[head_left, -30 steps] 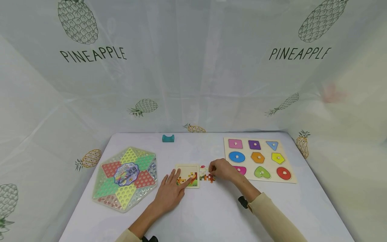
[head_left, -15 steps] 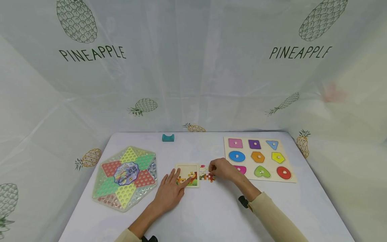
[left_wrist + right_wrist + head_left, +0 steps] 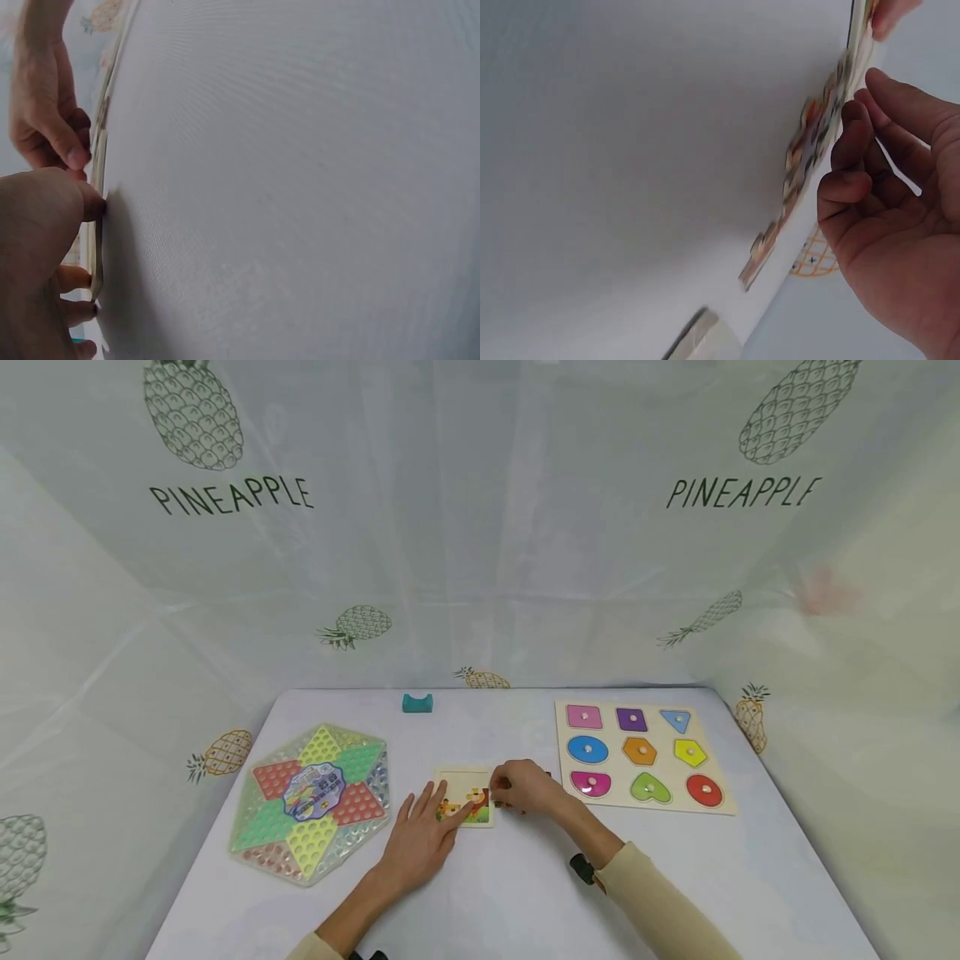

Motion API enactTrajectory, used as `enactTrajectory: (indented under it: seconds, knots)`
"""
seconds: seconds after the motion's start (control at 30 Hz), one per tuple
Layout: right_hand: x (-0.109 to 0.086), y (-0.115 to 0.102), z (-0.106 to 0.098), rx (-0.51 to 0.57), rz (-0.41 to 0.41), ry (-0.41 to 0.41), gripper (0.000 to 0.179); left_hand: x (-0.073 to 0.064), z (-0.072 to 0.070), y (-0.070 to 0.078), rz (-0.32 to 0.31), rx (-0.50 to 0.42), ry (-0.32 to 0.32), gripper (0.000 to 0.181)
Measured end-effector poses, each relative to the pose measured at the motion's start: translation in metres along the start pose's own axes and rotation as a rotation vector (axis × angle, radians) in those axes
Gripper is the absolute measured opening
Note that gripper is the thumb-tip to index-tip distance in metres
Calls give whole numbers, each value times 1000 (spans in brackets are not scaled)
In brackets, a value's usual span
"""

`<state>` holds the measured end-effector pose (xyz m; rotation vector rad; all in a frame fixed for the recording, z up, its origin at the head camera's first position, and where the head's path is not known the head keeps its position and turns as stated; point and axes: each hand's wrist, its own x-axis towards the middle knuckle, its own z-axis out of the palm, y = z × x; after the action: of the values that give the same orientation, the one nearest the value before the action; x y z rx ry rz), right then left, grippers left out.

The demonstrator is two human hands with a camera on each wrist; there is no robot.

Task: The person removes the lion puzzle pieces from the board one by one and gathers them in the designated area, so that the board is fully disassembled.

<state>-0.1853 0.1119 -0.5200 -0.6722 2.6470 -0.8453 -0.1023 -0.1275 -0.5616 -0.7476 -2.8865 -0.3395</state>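
Note:
A small wooden jigsaw tray [image 3: 465, 776], partly filled with a cartoon picture, lies at the table's middle. My left hand [image 3: 422, 841] rests on its lower left part, fingers spread and fairly straight, with the thumb across the picture. My right hand [image 3: 528, 787] is at the tray's right edge. Its thumb and index finger pinch what looks like a jigsaw piece, mostly hidden by the fingers. Loose jigsaw pieces [image 3: 802, 150] lie on the table beside and under the right hand, largely covered in the head view.
A hexagonal Chinese checkers board [image 3: 313, 792] lies to the left. At the right is a shape puzzle board [image 3: 660, 802] with coloured knobbed pieces. A small teal block [image 3: 417, 703] stands near the back edge. A pineapple-print curtain [image 3: 480, 527] encloses the table [image 3: 525, 893].
My right hand has moved left from the loose pieces to the tray's right edge, its fingers still pinched. The left hand has stayed on the tray.

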Motion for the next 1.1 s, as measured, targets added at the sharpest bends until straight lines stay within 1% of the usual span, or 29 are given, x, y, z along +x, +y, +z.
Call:
enactTrajectory:
  seconds: [0.07, 0.17, 0.3, 0.4, 0.47, 0.57, 0.83, 1.1]
  knots:
    - [0, -4, 4, -9, -19, -3, 13, -1, 1, -1, 10, -10, 11, 47]
    - [-1, -8, 7, -77, -44, 10, 22, -1, 0, -3, 25, -30, 18, 47]
    - [-2, -12, 11, -169, -47, 24, 28, -1, 0, -5, 43, -51, 5, 49]
    - [-2, -13, 12, -191, -56, 32, 29, 0, 1, -6, 52, -42, -19, 53]
    - [-2, -14, 12, -181, -61, 38, 27, 0, 0, -7, 57, -33, -28, 56]
    - [-2, -15, 10, -140, -52, 44, 22, 1, -1, -7, 64, -16, -25, 56]
    - [-1, -17, 9, -16, 61, 36, 15, 1, -5, -4, 72, -14, -29, 52]
    - [0, -14, 11, 48, 75, 35, 11, 1, -6, -3, 77, 15, -19, 52]
